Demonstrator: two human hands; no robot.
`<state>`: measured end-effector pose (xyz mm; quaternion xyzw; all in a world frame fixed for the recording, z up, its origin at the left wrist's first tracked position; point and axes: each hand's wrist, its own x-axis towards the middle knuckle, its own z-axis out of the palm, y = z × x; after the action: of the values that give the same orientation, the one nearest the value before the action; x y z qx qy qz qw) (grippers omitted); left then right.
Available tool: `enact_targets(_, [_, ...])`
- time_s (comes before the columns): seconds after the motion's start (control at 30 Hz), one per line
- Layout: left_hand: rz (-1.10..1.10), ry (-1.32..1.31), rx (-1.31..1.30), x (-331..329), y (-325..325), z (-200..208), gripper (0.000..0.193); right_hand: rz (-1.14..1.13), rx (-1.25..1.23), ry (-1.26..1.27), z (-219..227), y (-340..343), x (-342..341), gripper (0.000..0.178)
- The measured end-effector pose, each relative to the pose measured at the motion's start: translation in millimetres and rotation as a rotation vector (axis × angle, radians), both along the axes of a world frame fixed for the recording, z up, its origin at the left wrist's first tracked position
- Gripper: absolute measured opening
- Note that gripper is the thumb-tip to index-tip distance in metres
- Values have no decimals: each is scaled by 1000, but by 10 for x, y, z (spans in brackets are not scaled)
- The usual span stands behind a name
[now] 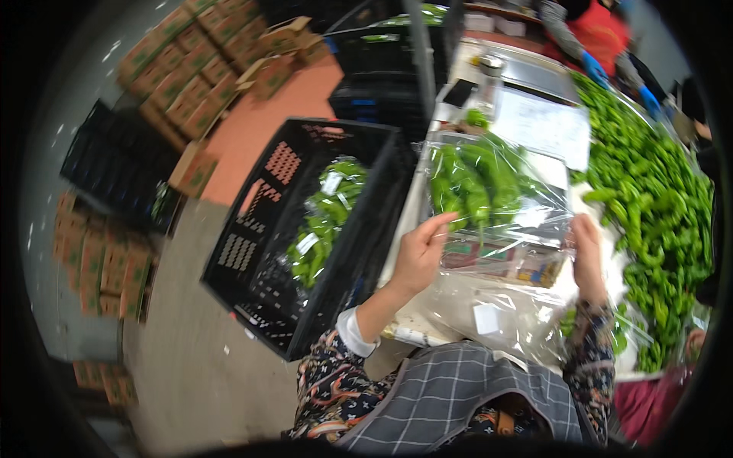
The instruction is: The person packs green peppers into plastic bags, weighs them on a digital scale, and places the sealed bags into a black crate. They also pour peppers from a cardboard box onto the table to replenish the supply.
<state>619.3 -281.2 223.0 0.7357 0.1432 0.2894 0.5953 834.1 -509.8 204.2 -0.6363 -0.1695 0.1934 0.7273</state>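
A clear plastic bag (527, 191) with long green peppers (469, 179) in its far end lies over a flat metal-topped device, perhaps a scale, on the table in front of me. My left hand (416, 259) pinches the bag's near left edge between thumb and fingers. At the opposite edge, my right hand (588, 256) is closed on the film, its fingers partly hidden. The bag's mouth is stretched between both hands. Nearer to me lie more clear bags (504, 309), with a white label on the film.
Left of the table stands a black crate (305, 229) holding bagged peppers. A large heap of green peppers (641, 206) covers the right side. Paper sheets (542, 126), a phone (459, 92) and a metal tray (534, 72) lie farther back. Blue-gloved co-workers' hands (595, 69) reach into the far heap.
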Motion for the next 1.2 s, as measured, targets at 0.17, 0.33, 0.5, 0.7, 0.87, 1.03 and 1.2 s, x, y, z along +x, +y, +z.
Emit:
enact_targets(0.17, [-76, -229, -157, -62, -3, 638, 25, -133, 343, 117, 883, -219, -357, 30])
enact_targets(0.33, [-214, -225, -429, 314, 5, 957, 23, -58, 436, 201, 1189, -284, -146, 30])
enact_targets(0.5, [-116, -373, -170, 988, 322, 1156, 21, 53, 425, -11, 1407, 172, 394, 10])
enact_targets(0.7, [-40, -319, 165, 1160, 385, 953, 19, -120, 253, -128, 1284, 130, 580, 13])
enact_targets(0.87, [-216, 231, 0, 777, 213, 239, 35, -59, -294, -176, 465, -318, 348, 13])
enact_targets(1.03, [-385, 321, -112, 429, 99, -159, 51, 14, -520, -281, 158, -659, 38, 13])
enact_targets(1.2, [-371, 390, -239, 396, 42, 174, 56, -150, -427, -1040, 465, 19, -419, 26])
